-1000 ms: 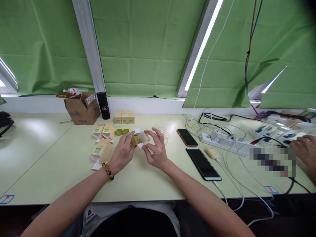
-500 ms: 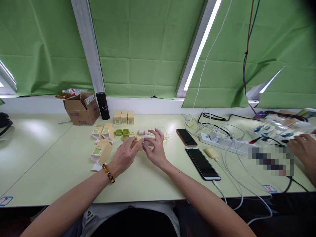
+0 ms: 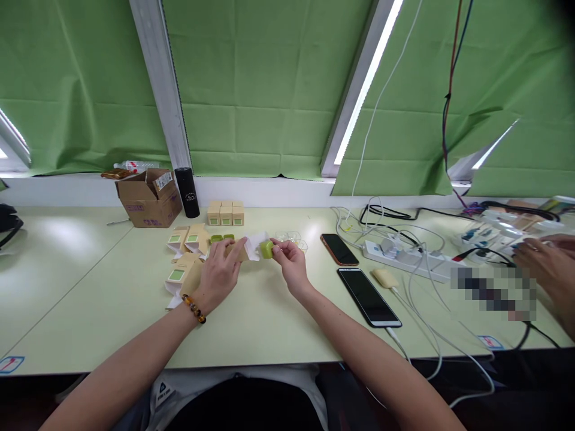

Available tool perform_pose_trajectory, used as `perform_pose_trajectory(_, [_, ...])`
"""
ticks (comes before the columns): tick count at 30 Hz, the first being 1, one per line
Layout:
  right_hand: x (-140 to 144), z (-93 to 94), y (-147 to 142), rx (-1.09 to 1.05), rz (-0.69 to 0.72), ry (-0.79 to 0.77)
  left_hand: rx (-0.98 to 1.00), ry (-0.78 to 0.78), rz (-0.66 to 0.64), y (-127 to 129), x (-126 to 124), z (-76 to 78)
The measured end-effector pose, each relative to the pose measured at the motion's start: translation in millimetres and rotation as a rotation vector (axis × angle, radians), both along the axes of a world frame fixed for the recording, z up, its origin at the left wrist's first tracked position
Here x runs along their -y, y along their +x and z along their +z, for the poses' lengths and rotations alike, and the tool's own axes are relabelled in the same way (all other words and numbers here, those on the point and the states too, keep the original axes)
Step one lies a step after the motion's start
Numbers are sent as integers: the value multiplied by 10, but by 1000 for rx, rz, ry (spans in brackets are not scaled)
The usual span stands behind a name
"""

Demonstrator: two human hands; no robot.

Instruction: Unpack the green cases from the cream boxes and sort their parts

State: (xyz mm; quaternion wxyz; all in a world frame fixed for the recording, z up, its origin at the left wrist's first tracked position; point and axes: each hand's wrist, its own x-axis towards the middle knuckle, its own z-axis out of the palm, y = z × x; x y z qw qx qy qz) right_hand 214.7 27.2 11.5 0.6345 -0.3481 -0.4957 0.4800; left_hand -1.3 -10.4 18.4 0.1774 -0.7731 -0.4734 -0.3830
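Observation:
My left hand is closed around a small kraft-paper box, whose white open flaps point to the right. Between the thumb and fingers of my right hand is a small green square container, just outside the box's open end. Just beyond my left hand lie more green containers, partly hidden by it. Several clear plastic pieces lie behind my right hand. Left of my left hand are three opened kraft boxes with green squares on them.
Closed kraft boxes stand in a row near the wall, beside a black cylinder and a cardboard carton. To the right lie two phones, a power strip and tangled cables. Another person's hand works at the far right.
My hands have moved apart, my left hand shifting left with the box. The box's white flaps and a green container in my right fingers now show. The other person's hands have shifted slightly.

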Motion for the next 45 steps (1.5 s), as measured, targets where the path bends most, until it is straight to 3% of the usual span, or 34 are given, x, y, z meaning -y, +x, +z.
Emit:
perform_pose_trajectory(4, [-49, 17, 48, -129, 20, -132, 116, -3, 23, -47, -63, -7])
perform_pose_trajectory(8, [-62, 34, 65, -197, 136, -192, 198, 15, 21, -61, -88, -24])
perform_pose_trajectory(17, [-11, 59, 59, -203, 170, -160, 272, 101, -99, -27, -44, -17])
perform_pose_trajectory(23, [191, 222, 30, -192, 469, -131, 201, 30, -39, -17, -36, -14])
perform_pose_trajectory(26, [271, 248, -1, -57, 560, -119, 129, -4, -16, -16, -32, -12])
perform_pose_trajectory(31, [347, 266, -22, 383, 543, -61, -1, 21, -59, -5, -12, -34])
perform_pose_trajectory(35, [374, 234, -45, 645, 611, -27, -113, 33, -121, 18, 37, -32])
perform_pose_trajectory(38, [351, 164, -80, 707, 558, 33, -142, 33, -110, 29, 53, -31])
perform_pose_trajectory(45, [235, 131, -66, 493, 221, 64, -61, 20, -49, 28, 2, -63])
